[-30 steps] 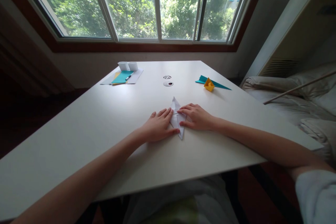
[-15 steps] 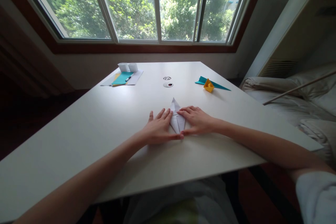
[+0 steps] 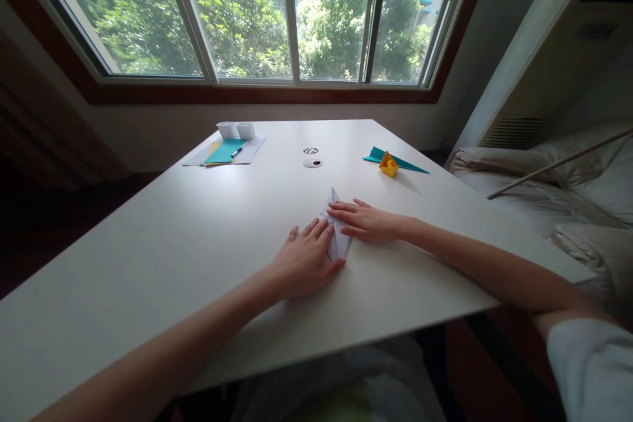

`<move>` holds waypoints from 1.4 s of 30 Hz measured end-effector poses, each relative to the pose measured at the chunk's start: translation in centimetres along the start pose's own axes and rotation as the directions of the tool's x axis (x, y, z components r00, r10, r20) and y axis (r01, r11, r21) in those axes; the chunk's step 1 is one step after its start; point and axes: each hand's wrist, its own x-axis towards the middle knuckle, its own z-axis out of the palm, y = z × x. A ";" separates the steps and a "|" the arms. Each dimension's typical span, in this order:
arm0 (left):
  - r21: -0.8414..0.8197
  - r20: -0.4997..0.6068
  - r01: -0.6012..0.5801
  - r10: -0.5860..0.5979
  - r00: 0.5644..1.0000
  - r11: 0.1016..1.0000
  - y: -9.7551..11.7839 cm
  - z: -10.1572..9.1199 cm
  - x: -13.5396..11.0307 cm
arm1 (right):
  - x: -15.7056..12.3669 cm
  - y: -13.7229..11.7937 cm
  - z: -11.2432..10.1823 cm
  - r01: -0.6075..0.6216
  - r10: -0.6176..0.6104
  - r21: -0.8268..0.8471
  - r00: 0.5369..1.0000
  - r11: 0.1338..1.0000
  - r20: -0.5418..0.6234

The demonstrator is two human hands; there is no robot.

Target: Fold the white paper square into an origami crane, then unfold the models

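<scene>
A white folded paper, pointed at its far and near ends, lies on the table before me. My left hand rests on its left side, fingers stretched out and thumb by the near tip. Across the upper right part of the paper lies my right hand, flat with its fingers extended. Both hands press on the paper rather than grasp it, and they hide parts of its left and right edges.
On the white table, a yellow paper boat stands by a teal paper plane at the back right. Teal paper, a pen and white folded paper pieces sit at the back left. Round cable-hole covers lie mid-table.
My right hand has moved up across the paper, its thumb leaving the near tip. My left hand has shifted slightly nearer to me, and the paper is turned a little.
</scene>
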 end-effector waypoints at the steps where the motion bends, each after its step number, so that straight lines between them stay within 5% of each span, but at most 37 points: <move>1: -0.004 -0.002 -0.012 0.012 1.000 1.000 0.0 0.0 0.0 | 0.1 0.1 0.1 -0.002 0.001 0.025 0.999 1.000 0.043; 16: 0.022 -0.040 -0.067 0.067 0.997 0.998 -0.4 -0.4 -0.2 | 3.0 2.7 -1.0 -0.094 0.086 0.047 0.984 0.994 0.159; 20: 0.014 -0.051 -0.072 0.072 0.996 0.997 -0.5 -0.6 -0.2 | 3.5 3.3 -1.2 -0.069 0.063 0.064 0.994 0.996 0.091; 26: -0.017 -0.049 -0.078 0.077 0.996 0.997 -1.1 -0.8 0.1 | 4.5 5.9 -2.2 -0.042 0.067 0.131 0.979 0.990 -0.191; 32: 0.006 -0.025 -0.103 0.103 0.994 0.995 -1.4 -1.1 0.9 | 6.0 7.1 -3.1 -0.205 0.226 0.157 0.966 0.966 -0.124; 42: 0.034 0.031 -0.129 0.128 0.991 0.991 -1.6 -0.5 0.6 | 7.8 6.2 -2.9 -0.257 0.275 0.157 0.956 0.954 -0.105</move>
